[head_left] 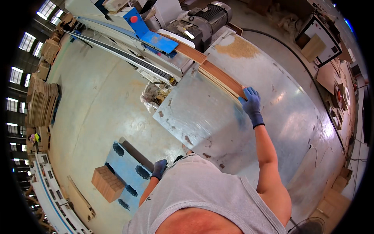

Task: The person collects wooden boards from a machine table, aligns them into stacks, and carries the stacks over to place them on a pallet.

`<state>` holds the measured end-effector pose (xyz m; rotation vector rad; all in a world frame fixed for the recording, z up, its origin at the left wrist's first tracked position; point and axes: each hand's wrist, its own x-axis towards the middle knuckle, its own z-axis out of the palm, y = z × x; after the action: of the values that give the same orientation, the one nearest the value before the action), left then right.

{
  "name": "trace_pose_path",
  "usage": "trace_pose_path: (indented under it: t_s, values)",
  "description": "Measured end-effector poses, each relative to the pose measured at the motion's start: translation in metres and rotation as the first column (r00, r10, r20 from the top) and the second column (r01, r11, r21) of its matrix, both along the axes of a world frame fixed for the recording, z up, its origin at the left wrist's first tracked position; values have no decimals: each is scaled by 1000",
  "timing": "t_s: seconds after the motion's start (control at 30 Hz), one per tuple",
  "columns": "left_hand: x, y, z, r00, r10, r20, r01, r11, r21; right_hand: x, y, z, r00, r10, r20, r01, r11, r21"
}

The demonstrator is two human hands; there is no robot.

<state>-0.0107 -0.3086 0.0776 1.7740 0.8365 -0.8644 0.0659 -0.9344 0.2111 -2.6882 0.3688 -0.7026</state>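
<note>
My right hand (pixel 251 103), in a dark blue glove, reaches out over the grey metal table and grips the near end of a short stack of reddish-brown wooden planks (pixel 221 77). The stack lies on the tabletop, its far end against another wooden plank (pixel 191 52) that comes out of the machine. At my left side hangs my left hand (pixel 159 169), gloved in the same blue, low beside my body. Its fingers are too small and dark to make out, and I see nothing in it.
A machine with a blue guard (pixel 159 42) and a roller rail (pixel 128 51) stands beyond the metal table (pixel 202 117). Sawdust (pixel 237 48) lies on the table's far part. A block of stacked wood (pixel 108 183) rests on a blue pallet (pixel 130 171) at lower left.
</note>
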Motion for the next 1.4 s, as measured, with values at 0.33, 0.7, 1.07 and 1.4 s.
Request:
trace_pose_path:
  t_s: [0.33, 0.7, 1.07, 1.4]
  values:
    - [-7, 25, -28, 776, -593, 217, 542, 801, 253, 8, 11, 14, 999, -26, 21, 26, 999, 35]
    - [-1, 10, -6, 746, -568, 348, 565, 816, 120, 50, 41, 51, 996, 26, 80, -15, 991, -130]
    - [16, -6, 0, 980, -200, -9, 200, 980, 3, 14, 9, 21, 997, -16, -73, 9, 995, -103]
    - [39, -25, 5, 981, -190, -42, 191, 981, 26, 67, 42, 51, 995, 32, 92, -24, 996, -88]
